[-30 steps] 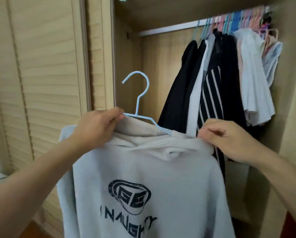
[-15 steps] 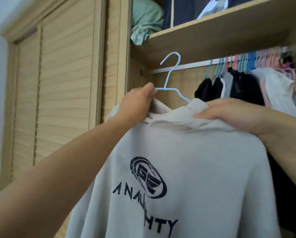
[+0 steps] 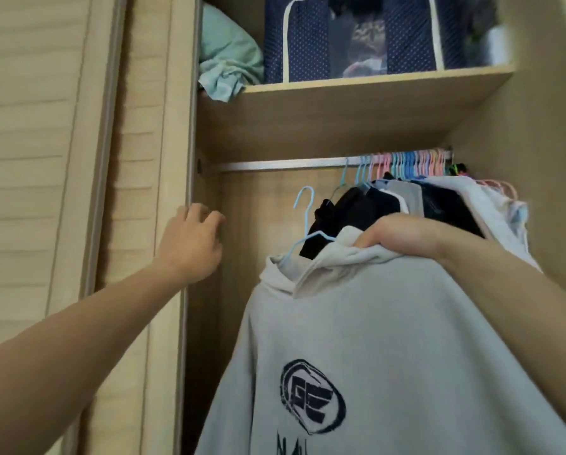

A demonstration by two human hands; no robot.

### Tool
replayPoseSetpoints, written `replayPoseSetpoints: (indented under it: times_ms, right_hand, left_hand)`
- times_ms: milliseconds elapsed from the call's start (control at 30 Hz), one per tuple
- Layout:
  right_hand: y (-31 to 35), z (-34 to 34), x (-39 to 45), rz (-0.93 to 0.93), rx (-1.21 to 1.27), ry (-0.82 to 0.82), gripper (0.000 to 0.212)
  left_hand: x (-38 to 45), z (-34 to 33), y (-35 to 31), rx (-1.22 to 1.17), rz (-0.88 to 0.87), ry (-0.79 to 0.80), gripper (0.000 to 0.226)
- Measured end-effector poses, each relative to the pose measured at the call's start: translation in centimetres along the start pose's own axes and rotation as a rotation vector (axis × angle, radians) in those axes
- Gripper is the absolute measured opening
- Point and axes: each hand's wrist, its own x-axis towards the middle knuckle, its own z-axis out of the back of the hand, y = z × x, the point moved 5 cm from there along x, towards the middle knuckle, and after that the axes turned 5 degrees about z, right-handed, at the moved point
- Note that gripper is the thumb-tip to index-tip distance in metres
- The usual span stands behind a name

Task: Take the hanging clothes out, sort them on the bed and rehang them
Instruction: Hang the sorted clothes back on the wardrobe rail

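Observation:
A light grey hoodie (image 3: pixel 373 323) with a dark logo hangs on a pale blue hanger (image 3: pixel 304 218), held up below the wardrobe rail (image 3: pixel 281 165). My right hand (image 3: pixel 403 234) grips the hoodie's collar and the hanger's shoulder from above. My left hand (image 3: pixel 189 244) is off the garment, at the edge of the louvred door (image 3: pixel 78 159), with its fingers loosely curled and nothing in them. Dark and white clothes (image 3: pixel 406 205) hang bunched at the right end of the rail, on blue and pink hangers.
Above the rail, a shelf (image 3: pixel 357 93) carries a folded mint-green cloth (image 3: pixel 229 64) and a navy dotted storage bag (image 3: pixel 350 34). The rail's left half is bare. The wardrobe's right wall (image 3: pixel 537 126) stands close to the hanging clothes.
My left hand let go of the hanger and moved left to the door edge. The right hand alone now holds the hoodie, which has shifted right toward the rail. The view tilted upward.

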Motion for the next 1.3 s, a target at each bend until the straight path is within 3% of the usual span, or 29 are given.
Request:
replayPoseSetpoints:
  times_ms: [100,233,333,400,500,600,667,733,767,900,967,1033,1133,1300]
  right_hand:
    - [3.9,1.4,2.8,0.021,-0.095,-0.073,0.023]
    - [8.9,6.0,8.9,0.073,-0.128,-0.295,0.011]
    - [9.0,5.9,14.7,-0.001,-0.105,-0.271,0.010]
    - [8.1,4.0,18.6,-0.036,-0.224,-0.230,0.029]
    - [7.1,0.7,22.6,-0.027,-0.497,-0.266,0.038]
    - [6.0,-0.5,25.9,-0.011,-0.711,-0.203,0.038]
    - [5.7,0.3,27.4,-0.093,-0.572,-0.265,0.039]
    - [6.3,1.4,28.9,-0.050,-0.556,-0.319,0.041]
    - [6.4,1.7,29.6,-0.062,-0.685,-0.271,0.043]
    - [3.7,0.1,32.3,-0.151,-0.754,-0.094,0.047]
    - [2.2,-0.3,33.0,-0.181,-0.774,-0.092,0.052]
    - [1.2,-0.2,32.9,-0.210,-0.832,-0.228,0.060]
    - [0.3,-0.3,31.3,-0.245,-0.950,-0.433,0.043]
    - [-4.5,2.7,29.2,-0.458,-0.932,-0.467,0.040]
  left_hand:
    - [1.7,-1.0,3.9,0.067,0.027,-0.008,0.063]
    - [4.1,-2.8,6.1,0.027,0.087,-0.016,0.074]
    - [5.2,-4.1,6.3,0.019,0.118,-0.063,0.081]
    - [5.7,-4.8,6.3,0.025,0.128,-0.122,0.083]
    - [5.6,-5.7,6.4,0.024,0.153,-0.159,0.077]
    - [5.9,-5.4,6.4,0.055,0.139,-0.166,0.066]
    - [6.2,-4.8,6.6,0.092,0.141,-0.178,0.058]
    - [6.3,-4.5,6.6,0.119,0.155,-0.198,0.051]
    - [6.3,-4.5,6.6,0.118,0.161,-0.211,0.050]
    - [5.3,-5.3,6.1,0.083,0.205,-0.264,0.046]
    - [4.8,-5.9,5.7,0.082,0.226,-0.282,0.045]
    - [4.3,-6.4,5.5,0.100,0.231,-0.274,0.044]
    - [4.3,-6.2,5.5,0.115,0.224,-0.282,0.037]
    - [4.2,-6.3,5.5,0.133,0.230,-0.207,0.046]
